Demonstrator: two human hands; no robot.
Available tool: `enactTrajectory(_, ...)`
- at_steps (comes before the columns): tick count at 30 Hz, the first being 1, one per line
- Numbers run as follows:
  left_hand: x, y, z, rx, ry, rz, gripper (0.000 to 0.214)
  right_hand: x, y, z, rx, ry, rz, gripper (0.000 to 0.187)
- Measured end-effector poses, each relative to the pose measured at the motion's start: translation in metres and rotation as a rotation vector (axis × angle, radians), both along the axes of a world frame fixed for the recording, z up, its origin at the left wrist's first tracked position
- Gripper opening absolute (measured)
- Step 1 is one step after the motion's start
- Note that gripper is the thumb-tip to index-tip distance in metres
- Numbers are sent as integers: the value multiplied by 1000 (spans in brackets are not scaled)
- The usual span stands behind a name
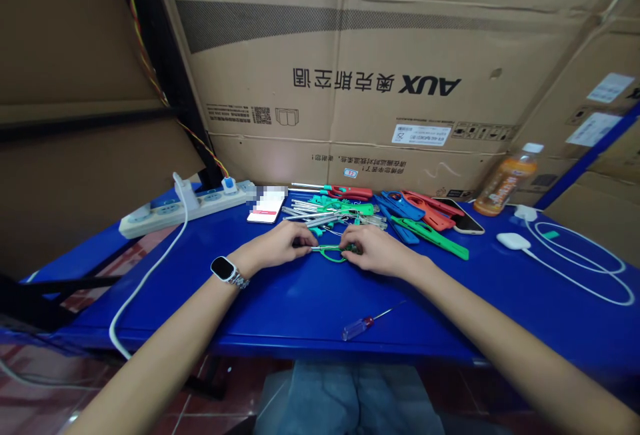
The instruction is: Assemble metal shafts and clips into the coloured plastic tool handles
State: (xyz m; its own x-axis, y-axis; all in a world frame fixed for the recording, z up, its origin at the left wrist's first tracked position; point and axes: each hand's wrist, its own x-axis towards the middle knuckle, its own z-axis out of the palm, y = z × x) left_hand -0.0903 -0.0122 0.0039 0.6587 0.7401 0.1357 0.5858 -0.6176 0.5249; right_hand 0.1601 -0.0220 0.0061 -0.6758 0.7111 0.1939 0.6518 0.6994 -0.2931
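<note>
Between my two hands, just above the blue tabletop, is a green stick lighter (331, 253) with a guard loop. My left hand (286, 245) pinches its metal nozzle end. My right hand (373, 248) closes round the other end, and the fingers hide much of the body. Right behind them lies a pile of metal nozzle rods and green lighter parts (340, 209). A red stick lighter (353, 192) rests at the back of the pile. Blue, red and green handle shells (433, 235) lie to the right. In front of my hands lies a screwdriver (357, 328) with a clear handle.
A lit phone (268, 205) and a white power strip (193, 206) are at the back left. Another phone (465, 219), an orange drink bottle (507, 180) and a white charger with cable (514, 241) are at the right. Cardboard (370, 35) walls the table's back.
</note>
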Motion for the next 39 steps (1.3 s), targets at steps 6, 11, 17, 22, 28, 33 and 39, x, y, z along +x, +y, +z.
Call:
enactTrajectory(6, 0, 4, -4, 40, -5, -18, 14, -19, 4, 7, 36, -12, -27, 20)
enactTrajectory(11, 0, 6, -5, 38, 2, -21, 14, -25, 6, -1, 21, -63, -52, 16)
enactTrajectory(17, -1, 4, -3, 3, -27, 19, 9, -23, 5, -9, 50, -23, -59, 15)
enactTrajectory(22, -2, 2, -1, -89, -43, 36, 12, -23, 4, -12, 56, -12, -67, 15)
enactTrajectory(28, -1, 4, -3, -3, 11, 25, 9, -23, 3, -13, 60, -8, -68, 14)
enactTrajectory(33, -1, 5, -3, 43, 34, -3, 11, -23, 3, -14, 62, -14, -83, 14)
enactTrajectory(39, 5, 1, -2, 131, 9, 42, 20, -22, 3, -14, 49, 7, -94, 16)
